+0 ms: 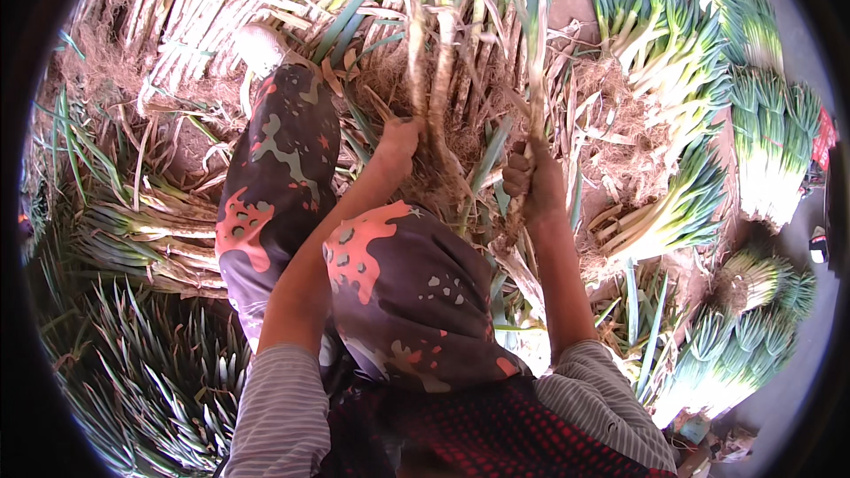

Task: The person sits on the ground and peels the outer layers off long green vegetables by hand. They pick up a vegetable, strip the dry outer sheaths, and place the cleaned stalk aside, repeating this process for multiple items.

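Note:
My right hand (pixel 536 179) is closed in a fist around the lower end of a large green onion (pixel 536 73). That stalk stands nearly upright in the picture, leaves at the top and dirty roots below the fist. My left hand (pixel 400 139) is at the base of two unpeeled green onions (pixel 441 73), gripping at least one; its fingers are mostly hidden behind the wrist and stalks. Tangled brown roots (pixel 431 182) hang beside it, just above my raised knee in patterned trousers (pixel 412 279). Loose dry husks and leaves lie between and around both hands.
Untrimmed green onions (pixel 192 20) lie in rows ahead and left. Paler, cleaned onions (pixel 671 73) are heaped at right, with tied bundles (pixel 770 139) beyond. A bundle (pixel 156 239) lies left of my leg, and dark green leaves (pixel 159 372) fill the lower left. My shoe (pixel 261 46) rests among stalks.

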`<state>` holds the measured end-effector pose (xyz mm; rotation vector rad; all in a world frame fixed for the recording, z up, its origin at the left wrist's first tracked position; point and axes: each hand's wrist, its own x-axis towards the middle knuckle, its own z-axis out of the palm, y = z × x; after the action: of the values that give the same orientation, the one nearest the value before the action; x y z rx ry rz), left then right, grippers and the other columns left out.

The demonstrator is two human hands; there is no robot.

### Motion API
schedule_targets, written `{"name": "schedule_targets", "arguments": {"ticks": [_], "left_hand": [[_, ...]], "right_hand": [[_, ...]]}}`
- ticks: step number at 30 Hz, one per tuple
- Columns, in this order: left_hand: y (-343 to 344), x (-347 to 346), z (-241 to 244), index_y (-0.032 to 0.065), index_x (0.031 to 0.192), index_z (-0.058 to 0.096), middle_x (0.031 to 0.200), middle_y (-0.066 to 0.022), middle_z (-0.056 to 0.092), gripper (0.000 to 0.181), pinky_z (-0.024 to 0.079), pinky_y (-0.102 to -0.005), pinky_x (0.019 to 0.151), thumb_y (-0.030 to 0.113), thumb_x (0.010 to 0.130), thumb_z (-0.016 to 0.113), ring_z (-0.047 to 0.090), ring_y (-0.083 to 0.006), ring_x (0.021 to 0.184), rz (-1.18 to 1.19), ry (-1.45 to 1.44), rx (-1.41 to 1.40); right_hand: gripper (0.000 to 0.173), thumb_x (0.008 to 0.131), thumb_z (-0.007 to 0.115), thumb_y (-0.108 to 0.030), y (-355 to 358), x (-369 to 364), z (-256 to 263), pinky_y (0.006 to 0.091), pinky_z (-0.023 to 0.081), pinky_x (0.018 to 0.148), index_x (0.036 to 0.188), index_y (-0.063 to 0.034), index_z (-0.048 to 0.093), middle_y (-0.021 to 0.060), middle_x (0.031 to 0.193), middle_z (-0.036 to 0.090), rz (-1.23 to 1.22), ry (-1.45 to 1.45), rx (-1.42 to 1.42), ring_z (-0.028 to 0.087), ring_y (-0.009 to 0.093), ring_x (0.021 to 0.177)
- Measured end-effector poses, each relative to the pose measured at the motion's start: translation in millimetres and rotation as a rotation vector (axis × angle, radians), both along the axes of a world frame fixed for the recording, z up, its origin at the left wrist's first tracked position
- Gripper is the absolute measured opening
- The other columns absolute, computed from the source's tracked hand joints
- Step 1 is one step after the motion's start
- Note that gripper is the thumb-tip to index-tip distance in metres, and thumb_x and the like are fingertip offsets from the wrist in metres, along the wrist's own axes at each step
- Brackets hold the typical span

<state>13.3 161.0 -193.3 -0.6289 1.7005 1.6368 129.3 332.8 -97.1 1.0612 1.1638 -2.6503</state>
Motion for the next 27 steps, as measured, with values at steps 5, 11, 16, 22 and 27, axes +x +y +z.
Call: {"name": "schedule_targets", "arguments": {"ticks": [5,11,16,22,27], "left_hand": [[8.8,16.3,32.6,-0.0025,0.088,0.058,0.074,-0.0084,0.059,0.015,0.047,-0.0354,0.052,0.012,0.083,0.058,0.057,-0.0209,0.062,-0.119,0.054,0.472],[3.3,19.4,43.7,-0.0047,0.087,0.056,0.070,-0.0101,0.058,0.018,0.050,-0.0352,0.053,0.004,0.072,0.062,0.058,-0.0247,0.059,-0.139,0.066,0.479],[7.0,24.7,25.3,-0.0068,0.086,0.055,0.070,-0.0131,0.059,0.018,0.047,-0.0322,0.052,0.003,0.071,0.057,0.056,-0.0212,0.056,-0.271,0.226,0.308],[7.0,42.2,45.6,-0.0014,0.077,0.052,0.068,-0.0077,0.053,0.015,0.041,-0.0320,0.052,0.014,0.078,0.053,0.050,-0.0184,0.056,0.024,0.243,0.269],[-26.5,23.3,36.7,0.0004,0.076,0.046,0.061,-0.0088,0.047,0.019,0.038,-0.0351,0.048,0.019,0.082,0.046,0.046,-0.0203,0.050,-0.325,0.508,0.289]], "right_hand": [[0.033,0.078,0.069,-0.022,-8.8,-7.2,-34.6,0.0235,0.040,0.040,0.092,-0.0007,0.049,0.0033,0.063,0.048,0.179,-0.094,0.584,0.045,0.009,0.048],[0.060,0.060,0.081,-0.027,-3.7,-34.6,-74.9,0.0301,0.050,0.050,0.095,0.0093,0.048,0.0159,0.081,0.061,0.352,-0.058,0.766,0.060,0.019,0.062],[0.055,0.058,0.075,-0.026,-4.3,-36.8,-121.3,0.0388,0.050,0.062,0.089,0.0099,0.048,0.0227,0.080,0.060,0.385,-0.165,1.016,0.061,0.030,0.070],[0.054,0.061,0.072,-0.030,-12.0,-43.3,-120.1,0.0422,0.049,0.066,0.090,0.0091,0.049,0.0257,0.080,0.059,0.415,-0.318,1.276,0.061,0.036,0.075],[0.049,0.066,0.073,-0.028,41.9,-25.5,-187.3,0.0411,0.049,0.059,0.091,0.0074,0.050,0.0231,0.078,0.059,0.311,-0.429,1.403,0.061,0.035,0.069]]}}
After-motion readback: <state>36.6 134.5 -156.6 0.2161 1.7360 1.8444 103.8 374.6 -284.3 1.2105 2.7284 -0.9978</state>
